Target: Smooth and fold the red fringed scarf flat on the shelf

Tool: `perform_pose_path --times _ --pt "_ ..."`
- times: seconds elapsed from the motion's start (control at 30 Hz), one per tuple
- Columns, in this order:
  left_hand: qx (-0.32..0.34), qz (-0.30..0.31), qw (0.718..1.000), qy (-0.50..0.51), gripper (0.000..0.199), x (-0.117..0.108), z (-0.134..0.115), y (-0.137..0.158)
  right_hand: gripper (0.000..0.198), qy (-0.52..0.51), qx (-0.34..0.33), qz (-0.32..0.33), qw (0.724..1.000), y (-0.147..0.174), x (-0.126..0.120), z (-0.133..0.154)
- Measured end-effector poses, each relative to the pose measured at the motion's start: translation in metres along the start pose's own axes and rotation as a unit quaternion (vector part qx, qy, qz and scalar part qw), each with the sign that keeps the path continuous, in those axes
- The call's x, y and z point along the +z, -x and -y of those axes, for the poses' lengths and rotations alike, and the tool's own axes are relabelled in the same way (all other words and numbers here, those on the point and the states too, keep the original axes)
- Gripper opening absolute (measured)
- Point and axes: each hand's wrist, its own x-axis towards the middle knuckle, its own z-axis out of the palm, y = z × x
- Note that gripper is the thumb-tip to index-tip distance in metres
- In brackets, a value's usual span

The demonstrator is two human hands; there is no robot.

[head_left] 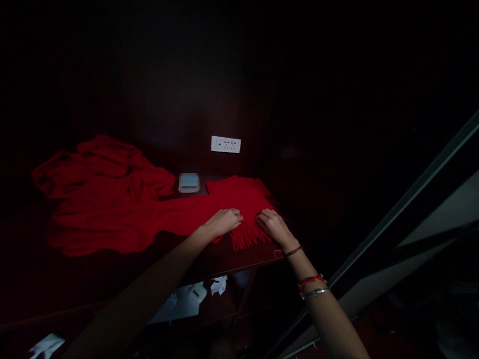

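Observation:
A red fringed scarf (239, 197) lies spread over the right part of a dark wooden shelf, its tassels hanging toward the front edge. On its near side, my left hand (225, 222) has its fingers bent and closed on the cloth just above the fringe. My right hand (276, 227) is closed on the scarf's right near corner, fingertips curled into the fabric. Between the two hands the cloth looks fairly flat. To the left, the red fabric runs into a large crumpled heap (108, 199). My fingertips are partly hidden, and the light is dim.
Behind the scarf stands a small pale blue item (189, 183), blurred out. A white socket panel (226, 144) is on the back wall. Below the shelf are a pale flat sheet (179, 304) and crumpled white paper (219, 285). A metal-edged door frame (366, 249) runs along the right.

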Motion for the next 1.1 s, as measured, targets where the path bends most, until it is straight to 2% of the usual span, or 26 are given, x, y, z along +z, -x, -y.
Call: perform_pose_path --times 0.13,0.23,0.33,0.4,0.47,0.53,0.77,0.93,1.1 --pt "0.004 -0.025 0.999 0.028 0.028 0.0 -0.001 0.001 0.019 0.013 -0.008 0.009 1.0 0.0 -0.004 0.003" --pt "-0.029 -0.057 0.995 0.071 0.033 0.003 0.01 -0.011 0.017 0.011 -0.005 0.006 1.0 -0.001 -0.003 0.003" --pt "-0.127 -0.05 0.985 0.1 0.031 0.007 0.03 -0.037 0.015 0.0 0.005 -0.008 1.0 -0.001 -0.001 0.002" --pt "-0.201 -0.015 0.972 0.117 0.037 0.011 0.046 -0.058 0.015 -0.01 0.022 -0.019 1.0 -0.002 0.001 0.0" --pt "-0.238 0.017 0.962 0.132 0.046 0.014 0.059 -0.076 0.013 -0.024 0.035 -0.023 0.999 -0.003 0.002 -0.001" --pt "-0.24 0.029 0.96 0.142 0.045 0.016 0.07 -0.088 0.011 -0.038 0.031 -0.021 0.999 -0.004 0.002 -0.001" --pt "-0.238 0.061 0.954 0.173 0.018 0.017 0.096 -0.103 0.011 -0.019 0.004 -0.01 1.0 -0.008 0.006 0.0" --pt "-0.256 0.044 0.95 0.174 0.015 0.02 0.103 -0.108 0.015 -0.046 -0.008 -0.015 0.999 -0.006 0.009 -0.002" --pt "-0.239 0.04 0.956 0.165 0.017 0.036 0.101 -0.104 0.015 -0.054 -0.006 -0.005 0.999 -0.005 0.007 -0.001"
